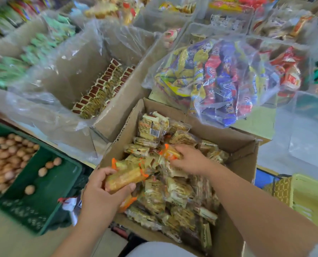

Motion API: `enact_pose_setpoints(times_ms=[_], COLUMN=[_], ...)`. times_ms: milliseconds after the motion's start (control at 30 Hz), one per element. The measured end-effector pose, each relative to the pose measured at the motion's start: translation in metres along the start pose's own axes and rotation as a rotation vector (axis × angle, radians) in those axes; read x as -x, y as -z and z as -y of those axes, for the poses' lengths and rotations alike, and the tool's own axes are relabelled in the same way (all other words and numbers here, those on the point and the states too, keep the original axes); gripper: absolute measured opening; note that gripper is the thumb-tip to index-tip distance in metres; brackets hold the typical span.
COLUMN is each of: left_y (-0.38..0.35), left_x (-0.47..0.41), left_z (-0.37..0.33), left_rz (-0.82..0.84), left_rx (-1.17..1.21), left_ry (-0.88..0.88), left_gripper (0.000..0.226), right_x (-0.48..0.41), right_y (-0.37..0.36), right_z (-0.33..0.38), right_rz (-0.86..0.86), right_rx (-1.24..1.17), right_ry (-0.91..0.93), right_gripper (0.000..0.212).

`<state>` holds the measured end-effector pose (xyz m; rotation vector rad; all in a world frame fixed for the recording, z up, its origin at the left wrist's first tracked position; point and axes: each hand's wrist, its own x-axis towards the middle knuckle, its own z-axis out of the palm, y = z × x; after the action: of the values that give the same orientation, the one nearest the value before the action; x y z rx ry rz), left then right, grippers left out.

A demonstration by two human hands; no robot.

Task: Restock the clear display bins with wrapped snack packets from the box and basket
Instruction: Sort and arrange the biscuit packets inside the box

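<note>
Left hand (100, 190): it is gripping an orange-edged packet (124, 178), fingers and thumb curled round its length, over the near-left edge of the cardboard box (238, 145).
Right hand (189, 158): it is reaching into the middle of the box and closing its fingers on a second orange-edged packet (170, 153), which is lying on top of the heap.
Loose packets (173, 191): they are filling the box from wall to wall, mostly pale yellow wrappers.
Clear bins (217, 30): they are standing well beyond the box's far edge, behind a bulging clear bag of snacks (219, 76).
Yellow basket (312, 199): it is sitting just off the box's right wall.
Green crate (58, 179): it is holding round brown items beside the box's left wall.
Risk, slipping: I judge the glossy film is giving little purchase, so a packet held by one end may be dropped into the crate.
Risk, snagging: the right-hand packet may be dragging neighbours up and over the box's rim.
Risk, reach: carrying to the bins may be brushing the bag, whose near end is hanging at the far edge.
</note>
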<state>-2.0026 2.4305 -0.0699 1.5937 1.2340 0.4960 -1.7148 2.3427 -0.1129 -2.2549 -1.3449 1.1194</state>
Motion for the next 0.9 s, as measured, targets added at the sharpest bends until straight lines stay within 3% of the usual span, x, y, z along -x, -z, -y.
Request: enact_pose_setpoints(times_ms=[167,367,533,700,800,900], left_y=[-0.008,-0.012,-0.006,-0.005,-0.007,-0.008], left_x=[0.029,0.041,0.036,0.016,-0.001,-0.019], left_z=[-0.005,-0.005,-0.007,-0.008,-0.016,-0.018], left_rz=[-0.077,-0.139,-0.093,-0.008,0.061,0.092], left_rx=[-0.135,-0.147,-0.148,-0.169,-0.188,-0.067], left_ry=[-0.171,-0.189,-0.191,-0.231,-0.283,-0.229], left_gripper=[0.056,0.058,0.055,0.052,0.051,0.050], right_x=[0.008,0.057,0.099,0.116,0.111,0.083], right_y=[0.013,0.035,0.018,0.008,0.010,0.016], right_z=[0.002,-0.008,-0.024,-0.016,-0.007,0.001], right_rz=[0.085,0.196,0.392,0.248,0.105,0.029], right_rx=[-0.068,-0.033,0.060,-0.060,-0.214,-0.182], right_ry=[0.101,0.288,0.308,0.186,0.064,-0.028], right_gripper=[0.033,0.031,0.037,0.048,0.029,0.021])
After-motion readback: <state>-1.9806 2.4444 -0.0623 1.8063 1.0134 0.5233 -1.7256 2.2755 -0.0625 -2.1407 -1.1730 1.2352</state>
